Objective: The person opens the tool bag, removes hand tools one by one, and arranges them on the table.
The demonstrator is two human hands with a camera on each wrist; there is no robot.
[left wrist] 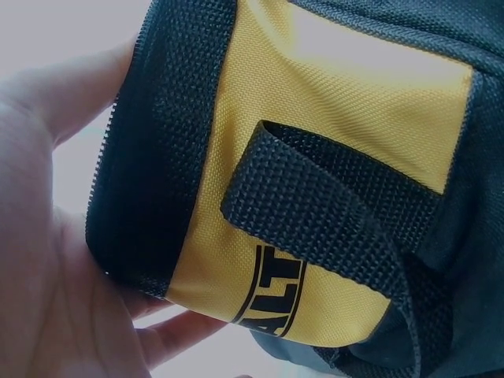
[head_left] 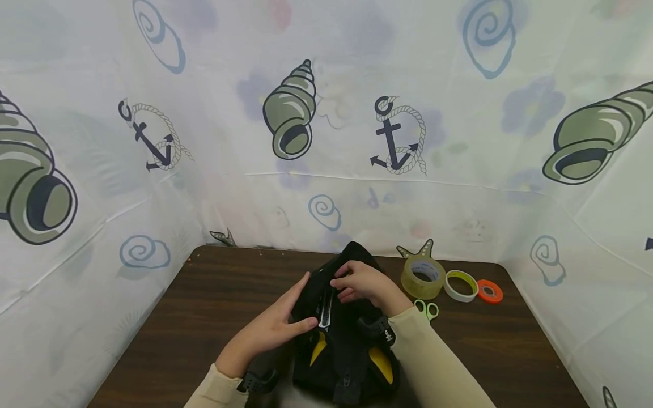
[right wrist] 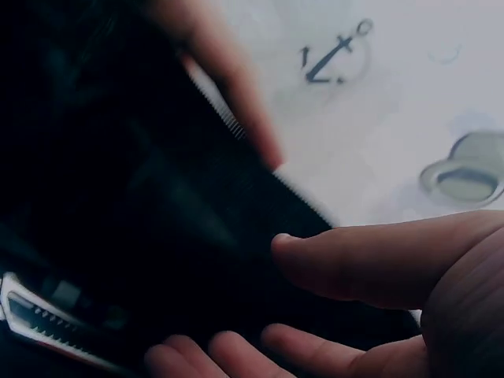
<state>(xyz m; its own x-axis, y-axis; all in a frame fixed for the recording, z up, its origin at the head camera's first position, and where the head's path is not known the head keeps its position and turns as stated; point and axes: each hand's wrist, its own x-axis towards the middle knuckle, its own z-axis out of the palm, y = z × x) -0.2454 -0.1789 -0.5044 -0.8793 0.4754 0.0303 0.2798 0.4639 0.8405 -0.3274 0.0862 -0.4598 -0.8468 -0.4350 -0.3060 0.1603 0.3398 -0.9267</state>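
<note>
A black fabric tool bag (head_left: 347, 362) with yellow patches rests on the table in the head view. Its yellow panel (left wrist: 331, 79), webbing loop and zip edge fill much of the left wrist view. My left hand (head_left: 272, 326) holds the bag's left side, thumb towards the opening and fingers along the outer edge. Over the opening is my right hand (head_left: 367, 283), its thumb and loosely bent fingers apart with nothing seen between them. A utility knife (head_left: 325, 309) with a slotted metal body lies at the opening, near the left thumb. The bag's dark inside is hard to make out.
To the right on the brown table (head_left: 224, 300) stand a wide clear tape roll (head_left: 408, 281), a white tape roll (head_left: 451, 293) and an orange roll (head_left: 497, 293). Green-handled scissors (head_left: 432, 311) lie beside my right forearm. Printed cloth walls (head_left: 347, 141) surround the table.
</note>
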